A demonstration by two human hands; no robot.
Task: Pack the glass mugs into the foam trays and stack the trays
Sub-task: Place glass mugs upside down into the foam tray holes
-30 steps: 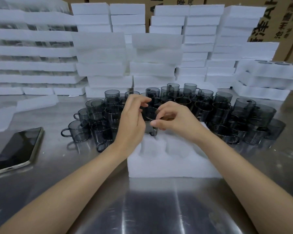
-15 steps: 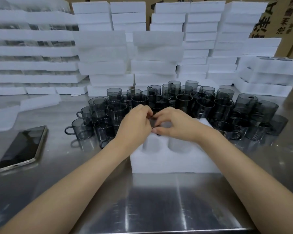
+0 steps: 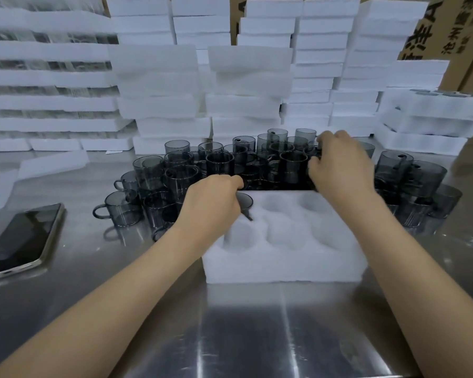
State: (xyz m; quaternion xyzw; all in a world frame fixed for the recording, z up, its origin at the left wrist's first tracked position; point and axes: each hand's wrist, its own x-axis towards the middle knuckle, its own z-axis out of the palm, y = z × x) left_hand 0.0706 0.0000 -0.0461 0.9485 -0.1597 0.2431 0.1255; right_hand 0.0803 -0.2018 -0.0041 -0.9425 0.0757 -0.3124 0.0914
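On the steel bench [image 3: 257,336] right in front of you sat a white foam tray [image 3: 284,266] with two rows of three round pockets. Your left hand [image 3: 210,203] lay over the tray's far-left pocket, where a smoky seated mug [image 3: 245,201] stood upright. Your fingers were curled down over its near rim and held it, and its handle pointed toward the middle of the tray.

A dark phone [image 3: 19,238] lay face up on the bench well to your left, apart from everything else.

Just beyond the tray's far edge stood the crowd of grey glass mugs [image 3: 219,162], upright and packed close together, some stacked on others. Your right hand [image 3: 342,167] reached into the right part of that crowd. Thumb and fingers were curled round a loose mug [image 3: 313,155] there, most of it hidden behind your hand.

Behind the mugs rose stacks of foam trays [image 3: 159,85] across the whole bench. The stacks on the far left [image 3: 47,77] showed glass between their layers. Brown cardboard cartons [image 3: 448,28] with printed characters stood behind them at the right.
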